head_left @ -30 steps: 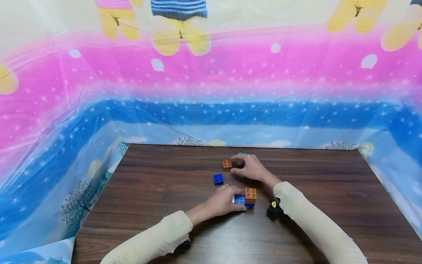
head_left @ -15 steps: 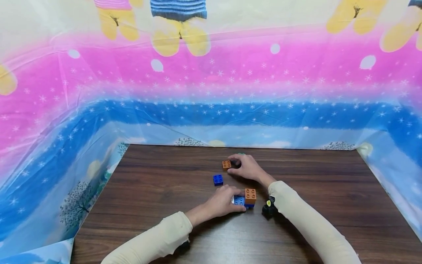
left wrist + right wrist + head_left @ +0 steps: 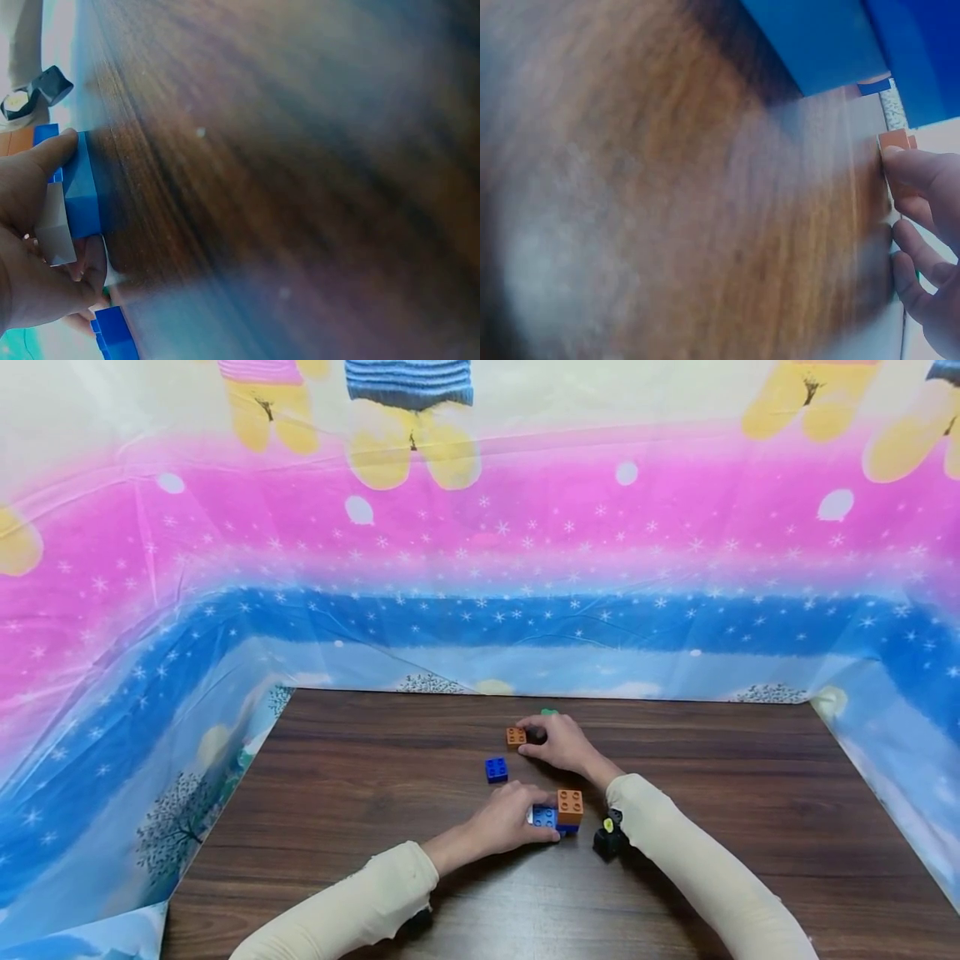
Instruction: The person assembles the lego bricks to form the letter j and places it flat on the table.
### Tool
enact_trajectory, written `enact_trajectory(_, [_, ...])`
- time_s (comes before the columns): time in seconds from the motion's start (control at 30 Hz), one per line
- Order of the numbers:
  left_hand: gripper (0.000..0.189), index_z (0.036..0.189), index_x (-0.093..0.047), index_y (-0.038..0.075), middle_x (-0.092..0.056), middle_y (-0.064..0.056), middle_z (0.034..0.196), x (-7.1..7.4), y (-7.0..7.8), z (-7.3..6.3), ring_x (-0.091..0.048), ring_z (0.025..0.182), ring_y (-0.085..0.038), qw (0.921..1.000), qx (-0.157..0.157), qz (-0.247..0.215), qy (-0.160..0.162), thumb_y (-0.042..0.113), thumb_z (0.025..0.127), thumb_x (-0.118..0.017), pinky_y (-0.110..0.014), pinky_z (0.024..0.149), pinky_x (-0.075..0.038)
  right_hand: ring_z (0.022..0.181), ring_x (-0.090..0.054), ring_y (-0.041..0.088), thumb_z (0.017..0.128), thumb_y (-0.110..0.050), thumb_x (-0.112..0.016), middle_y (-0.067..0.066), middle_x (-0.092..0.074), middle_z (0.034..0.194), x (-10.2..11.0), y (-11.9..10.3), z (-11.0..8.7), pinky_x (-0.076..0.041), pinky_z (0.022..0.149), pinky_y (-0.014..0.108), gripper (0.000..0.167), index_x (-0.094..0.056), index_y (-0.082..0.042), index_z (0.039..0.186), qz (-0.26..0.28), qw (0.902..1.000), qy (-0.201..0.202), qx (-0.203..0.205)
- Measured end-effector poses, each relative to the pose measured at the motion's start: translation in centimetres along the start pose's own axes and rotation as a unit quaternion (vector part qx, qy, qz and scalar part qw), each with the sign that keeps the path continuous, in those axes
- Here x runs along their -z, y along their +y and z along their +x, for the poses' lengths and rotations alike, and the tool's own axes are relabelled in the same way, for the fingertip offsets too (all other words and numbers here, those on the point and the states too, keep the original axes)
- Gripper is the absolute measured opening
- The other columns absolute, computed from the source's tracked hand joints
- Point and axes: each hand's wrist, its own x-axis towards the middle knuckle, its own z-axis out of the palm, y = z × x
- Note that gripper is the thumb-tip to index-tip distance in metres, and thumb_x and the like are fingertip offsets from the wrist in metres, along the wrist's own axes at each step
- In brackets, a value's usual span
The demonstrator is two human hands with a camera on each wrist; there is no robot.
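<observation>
The left hand (image 3: 501, 818) grips the light-blue end (image 3: 544, 817) of the brick stack (image 3: 570, 806). Beyond that stack, leftward, sits a loose blue brick (image 3: 496, 769); farther behind it, an orange brick (image 3: 513, 739), which the right hand (image 3: 564, 743), a second ago just apart, now pinches, so that piece seems secured.
</observation>
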Motion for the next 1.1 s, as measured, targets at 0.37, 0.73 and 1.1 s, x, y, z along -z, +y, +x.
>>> enact_trajectory(0.37, [0.048,0.126,-0.073,0.013,-0.075,0.002,0.109,-0.1,0.1,0.1,-0.060,0.090,-0.008,1.0000,0.000,0.004,-0.001,0.040,0.088,-0.081,-0.024,0.078,-0.046,0.093,-0.068,0.015,0.093,-0.026,-0.077,0.003,-0.073,0.107,1.5,-0.3,-0.9,-0.057,0.080,0.039,0.038,-0.068,-0.014,0.128,0.041,0.9991,0.008,-0.006])
enact_trajectory(0.73, [0.045,0.123,-0.074,0.013,-0.075,0.003,0.110,-0.1,0.0,0.2,-0.058,0.087,-0.007,1.0000,-0.003,0.001,0.002,0.040,0.088,-0.081,-0.022,0.075,-0.044,0.096,-0.068,0.017,0.093,-0.028,-0.077,0.004,-0.071,0.114,4.0,-1.3,-2.4,-0.057,0.082,0.040,0.039,-0.068,-0.015,0.129,0.037,0.9988,0.028,0.015])
enact_trajectory(1.1, [0.043,0.122,-0.074,0.012,-0.075,0.003,0.113,-0.1,0.1,0.1,-0.060,0.090,-0.006,1.0000,-0.004,-0.009,0.002,0.038,0.089,-0.081,-0.024,0.079,-0.046,0.094,-0.067,0.014,0.093,-0.032,-0.077,0.001,-0.071,0.114,5.9,-2.4,-4.5,-0.057,0.079,0.037,0.042,-0.067,-0.018,0.131,0.037,0.9982,0.037,0.029])
